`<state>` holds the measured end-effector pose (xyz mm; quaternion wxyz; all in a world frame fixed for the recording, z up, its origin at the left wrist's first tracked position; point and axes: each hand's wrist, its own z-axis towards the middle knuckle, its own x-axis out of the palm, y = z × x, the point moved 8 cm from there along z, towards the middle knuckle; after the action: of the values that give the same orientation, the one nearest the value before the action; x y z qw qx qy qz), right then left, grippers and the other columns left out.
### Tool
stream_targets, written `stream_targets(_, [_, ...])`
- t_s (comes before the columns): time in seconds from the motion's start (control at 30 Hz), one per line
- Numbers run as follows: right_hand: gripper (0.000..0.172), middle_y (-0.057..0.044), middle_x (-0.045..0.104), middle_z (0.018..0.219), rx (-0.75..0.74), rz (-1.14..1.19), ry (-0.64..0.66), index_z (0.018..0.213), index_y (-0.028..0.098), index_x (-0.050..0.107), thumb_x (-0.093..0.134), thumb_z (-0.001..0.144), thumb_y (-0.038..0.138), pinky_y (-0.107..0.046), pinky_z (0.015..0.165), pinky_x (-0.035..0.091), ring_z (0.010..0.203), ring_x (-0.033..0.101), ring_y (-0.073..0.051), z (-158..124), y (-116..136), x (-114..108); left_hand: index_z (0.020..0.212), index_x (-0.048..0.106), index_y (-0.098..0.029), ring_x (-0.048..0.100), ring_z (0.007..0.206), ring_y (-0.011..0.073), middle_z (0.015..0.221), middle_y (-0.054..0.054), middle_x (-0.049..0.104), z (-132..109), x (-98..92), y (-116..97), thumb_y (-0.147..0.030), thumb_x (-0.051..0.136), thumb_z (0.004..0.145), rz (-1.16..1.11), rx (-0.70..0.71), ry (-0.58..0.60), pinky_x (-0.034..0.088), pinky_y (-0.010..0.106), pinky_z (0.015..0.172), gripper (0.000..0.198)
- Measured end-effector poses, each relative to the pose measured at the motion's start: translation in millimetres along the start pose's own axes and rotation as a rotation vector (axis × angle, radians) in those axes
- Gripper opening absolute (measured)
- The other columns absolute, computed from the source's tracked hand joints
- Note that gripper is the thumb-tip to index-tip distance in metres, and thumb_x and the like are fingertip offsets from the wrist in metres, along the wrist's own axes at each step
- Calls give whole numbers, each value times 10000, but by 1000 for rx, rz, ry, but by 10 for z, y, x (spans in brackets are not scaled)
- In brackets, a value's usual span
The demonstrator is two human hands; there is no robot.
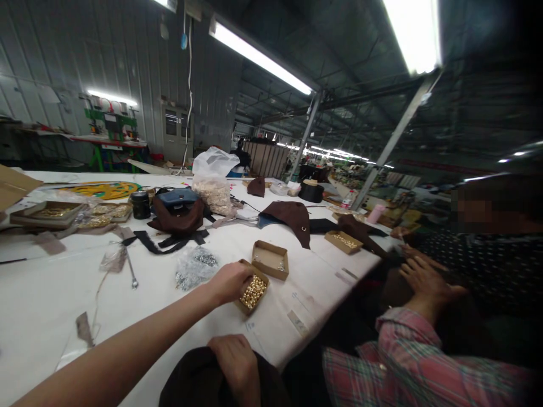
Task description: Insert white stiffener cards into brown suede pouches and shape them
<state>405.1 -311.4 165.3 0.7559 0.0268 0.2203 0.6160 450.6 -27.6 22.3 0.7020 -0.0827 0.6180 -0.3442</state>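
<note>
My left hand reaches over a small cardboard box of shiny gold eyelets. Its fingers are drawn together at the box's near-left side, and what lies between them is hidden. Close to my body, my right hand grips a piece of dark brown fabric, its fingertips partly out of sight in the folds. Touching the gold-filled box, a second cardboard box holds a few small silvery pieces. A clear plastic bag of silvery metal rings lies just left of the boxes.
At right sit co-workers; a plaid sleeve comes near the table edge. Brown fabric pieces, a blue-and-brown bag, a bulging plastic sack, a black jar and another eyelet box stand across the white table.
</note>
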Motion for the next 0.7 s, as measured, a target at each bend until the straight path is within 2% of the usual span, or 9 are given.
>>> stream_targets(0.07, [524, -40, 847, 1124, -41, -23, 72, 745, 213, 740, 613, 1068, 605, -286, 856, 701, 1279, 780, -307, -351, 532, 752, 870, 740, -168, 749, 872, 241, 860, 96, 759, -272, -115, -9, -315, 572, 1040, -156, -66, -25, 540, 335, 825, 281])
stream_targets(0.1, [490, -47, 844, 1134, -53, -30, 92, 781, 216, 753, 629, 1067, 594, -302, 880, 707, 1281, 780, -302, -536, 735, 1038, 891, 744, -170, 751, 827, 223, 843, 80, 764, -451, -158, 0, -352, 559, 1050, -244, -110, -20, 544, 314, 769, 304])
stream_targets(0.13, [462, -55, 842, 1138, -56, -33, 100, 812, 216, 760, 639, 1069, 580, -315, 896, 710, 1275, 784, -294, -707, 898, 1250, 923, 749, -169, 759, 796, 213, 857, 74, 781, -652, -187, 14, -381, 554, 1051, -332, -160, -5, 547, 295, 709, 316])
stream_targets(0.2, [404, -69, 837, 1136, -48, -14, 107, 865, 213, 767, 659, 1070, 543, -329, 912, 712, 1247, 794, -278, -980, 1136, 1486, 980, 750, -152, 775, 763, 215, 921, 90, 814, -1094, -213, 40, -426, 548, 1043, -475, -274, 29, 543, 278, 601, 347])
stream_targets(0.3, [274, -83, 830, 1137, -28, 23, 120, 955, 205, 763, 672, 1082, 429, -339, 934, 704, 1195, 806, -245, -1239, 1376, 1563, 967, 764, -117, 765, 730, 222, 936, 125, 828, -1717, -178, 17, -482, 630, 997, -664, -432, 32, 556, 285, 583, 389])
stream_targets(0.4, [125, -82, 818, 1126, -46, 30, 147, 1076, 185, 728, 607, 1095, 208, -330, 954, 677, 1118, 805, -184, -1413, 1586, 1551, 938, 829, -111, 736, 739, 208, 887, 108, 821, -2121, -87, -152, -493, 755, 947, -829, -478, 2, 567, 292, 681, 389])
stream_targets(0.47, [154, -83, 806, 1133, -56, 42, 155, 1127, 175, 704, 563, 1090, 124, -316, 945, 660, 1095, 787, -159, -1495, 1696, 1509, 942, 872, -132, 709, 772, 195, 865, 85, 814, -2265, -47, -304, -510, 804, 938, -855, -462, -28, 533, 280, 729, 384])
stream_targets(0.6, [176, -92, 779, 1197, 6, 84, 163, 1162, 196, 721, 549, 1125, 205, -281, 944, 656, 1128, 757, -155, -1524, 1795, 1337, 973, 903, -166, 692, 896, 223, 936, 87, 826, -2414, -15, -577, -597, 847, 916, -918, -455, -85, 505, 294, 814, 439])
stream_targets(0.7, [177, -90, 768, 1225, 42, 129, 224, 1222, 209, 711, 569, 1116, 203, -273, 964, 658, 1164, 752, -160, -1474, 1866, 1245, 967, 889, -167, 669, 925, 224, 940, 82, 805, -2476, -37, -755, -610, 839, 931, -972, -415, -101, 501, 299, 835, 448])
